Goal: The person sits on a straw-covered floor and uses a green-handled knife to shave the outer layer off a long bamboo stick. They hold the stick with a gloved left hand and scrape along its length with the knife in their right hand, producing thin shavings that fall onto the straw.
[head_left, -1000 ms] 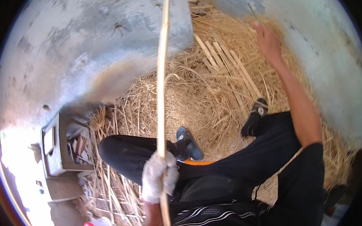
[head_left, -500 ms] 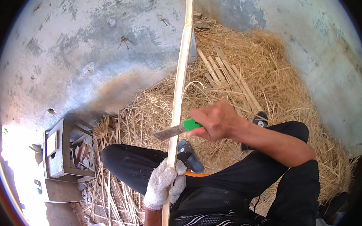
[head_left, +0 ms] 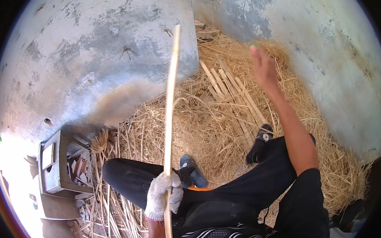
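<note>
My left hand (head_left: 165, 193), in a whitish knit glove, is closed around a long pale bamboo strip (head_left: 170, 105). The strip stands nearly upright in view, its lower end passing below the glove over my lap. A thin curled shaving (head_left: 179, 100) hangs off its right side. My bare right hand (head_left: 266, 69) is stretched far forward to the right, apart from the strip and blurred by motion. At its fingertips shows a speck of the green handle of the knife (head_left: 254, 44); the blade cannot be seen.
Shavings (head_left: 198, 128) cover the floor, with split bamboo slats (head_left: 230, 84) lying on them. At left stands a wooden box-like stand (head_left: 54, 168) holding scraps, beside thin sticks (head_left: 106, 204). Peeling walls (head_left: 96, 42) meet ahead. My knees and shoes (head_left: 192, 170) frame the work.
My right hand with the green-handled knife has swung from across the strip to far forward and right. The strip in my left hand has shifted left and its top has dropped lower.
</note>
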The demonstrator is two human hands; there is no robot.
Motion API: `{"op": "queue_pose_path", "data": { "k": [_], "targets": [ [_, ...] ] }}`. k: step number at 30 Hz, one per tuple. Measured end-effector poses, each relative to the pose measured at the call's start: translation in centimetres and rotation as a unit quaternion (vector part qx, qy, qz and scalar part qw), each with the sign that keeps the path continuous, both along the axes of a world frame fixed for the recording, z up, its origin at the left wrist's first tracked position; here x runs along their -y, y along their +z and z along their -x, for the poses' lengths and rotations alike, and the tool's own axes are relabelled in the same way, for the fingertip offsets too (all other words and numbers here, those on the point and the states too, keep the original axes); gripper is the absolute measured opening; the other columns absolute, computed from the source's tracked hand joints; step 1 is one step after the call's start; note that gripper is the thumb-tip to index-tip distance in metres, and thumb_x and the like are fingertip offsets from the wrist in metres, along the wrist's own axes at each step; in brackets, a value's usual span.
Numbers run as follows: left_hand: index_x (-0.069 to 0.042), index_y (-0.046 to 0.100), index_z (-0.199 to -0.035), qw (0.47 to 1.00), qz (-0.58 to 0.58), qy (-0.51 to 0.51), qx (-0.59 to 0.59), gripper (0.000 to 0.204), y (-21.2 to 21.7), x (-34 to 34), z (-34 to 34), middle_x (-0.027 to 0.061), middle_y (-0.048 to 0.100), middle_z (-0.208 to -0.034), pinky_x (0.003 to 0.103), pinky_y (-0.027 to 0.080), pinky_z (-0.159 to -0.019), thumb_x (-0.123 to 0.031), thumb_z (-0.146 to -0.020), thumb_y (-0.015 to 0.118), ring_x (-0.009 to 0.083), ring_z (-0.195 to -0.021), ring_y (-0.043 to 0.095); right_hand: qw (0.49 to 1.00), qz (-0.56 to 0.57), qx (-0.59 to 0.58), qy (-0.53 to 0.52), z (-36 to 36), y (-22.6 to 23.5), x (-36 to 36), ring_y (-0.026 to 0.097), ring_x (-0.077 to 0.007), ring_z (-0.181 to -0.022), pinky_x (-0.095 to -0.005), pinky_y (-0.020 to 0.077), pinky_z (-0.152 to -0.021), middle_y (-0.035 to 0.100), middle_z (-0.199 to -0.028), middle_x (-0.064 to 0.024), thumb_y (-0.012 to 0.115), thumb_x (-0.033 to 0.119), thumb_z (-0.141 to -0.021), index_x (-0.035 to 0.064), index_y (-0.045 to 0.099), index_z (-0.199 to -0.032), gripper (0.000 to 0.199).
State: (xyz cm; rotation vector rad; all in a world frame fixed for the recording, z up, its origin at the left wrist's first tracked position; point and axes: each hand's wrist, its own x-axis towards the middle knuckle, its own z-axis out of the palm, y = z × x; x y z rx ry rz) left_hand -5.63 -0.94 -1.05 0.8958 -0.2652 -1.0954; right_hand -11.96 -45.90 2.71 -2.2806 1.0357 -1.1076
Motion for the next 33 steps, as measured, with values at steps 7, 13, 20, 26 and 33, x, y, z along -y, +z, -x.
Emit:
{"op": "queue_pose_path", "data": {
  "k": [7,13,20,26,33],
  "targets": [
    [0.0,0.054,-0.102,0.997,-0.026,-0.037,0.056,0.037,1.9,1.4,-0.2,0.0053,0.046,-0.047,0.025,0.032,-0.028,-0.036,-0.096,0.057,0.0137,-0.029,0.037,0.875,0.251,0.009,0.414,-0.1,-0.3,-14.9,0.041,-0.0144,-0.034,-0.0307,0.0318,-0.03,0.041,-0.048,0.0011,0.045,0.054,-0.098,0.011,0.05,-0.077,0.048],
    [-0.006,0.052,-0.092,0.998,-0.019,-0.038,0.048,0.036,1.8,1.2,1.3,0.0035,0.041,-0.044,0.025,0.028,-0.031,-0.041,-0.099,0.051,0.0118,-0.029,0.033,0.881,0.247,-0.029,0.403,-0.3,-1.5,-17.5,0.043,-0.0195,-0.035,-0.0331,0.0346,-0.035,0.041,-0.046,-0.0029,0.052,0.052,-0.096,0.009,0.048,-0.076,0.047],
    [-0.008,0.05,-0.085,0.992,-0.086,-0.049,0.074,0.034,0.9,1.3,3.0,0.0013,0.038,-0.043,0.023,0.025,-0.031,-0.038,-0.099,0.053,0.0101,-0.03,0.033,0.884,0.419,-0.194,0.074,-3.2,-4.4,-8.3,0.034,-0.0103,-0.034,-0.0286,0.0236,-0.028,0.037,-0.044,0.0024,0.043,0.047,-0.102,0.0115,0.049,-0.071,0.047],
    [-0.007,0.05,-0.081,0.995,-0.076,-0.065,0.013,0.036,0.4,1.8,3.1,0.0033,0.04,-0.045,0.025,0.029,-0.03,-0.038,-0.098,0.054,0.0114,-0.03,0.035,0.979,0.128,-0.039,0.154,-2.8,-1.9,-7.9,0.032,-0.0135,-0.039,-0.0324,0.0339,-0.036,0.036,-0.048,0.0029,0.035,0.051,-0.103,0.0091,0.049,-0.065,0.058],
    [-0.012,0.043,-0.074,0.967,0.062,-0.156,-0.194,0.047,-1.1,2.0,2.2,0.0019,0.039,-0.044,0.028,0.029,-0.028,-0.05,-0.101,0.039,0.0134,-0.028,0.034,0.86,-0.252,0.072,0.437,-0.4,0.6,-12.3,0.032,-0.0199,-0.038,-0.0326,0.0348,-0.038,0.037,-0.048,0.0001,0.031,0.056,-0.102,0.0087,0.046,-0.064,0.062]
  ]
}}
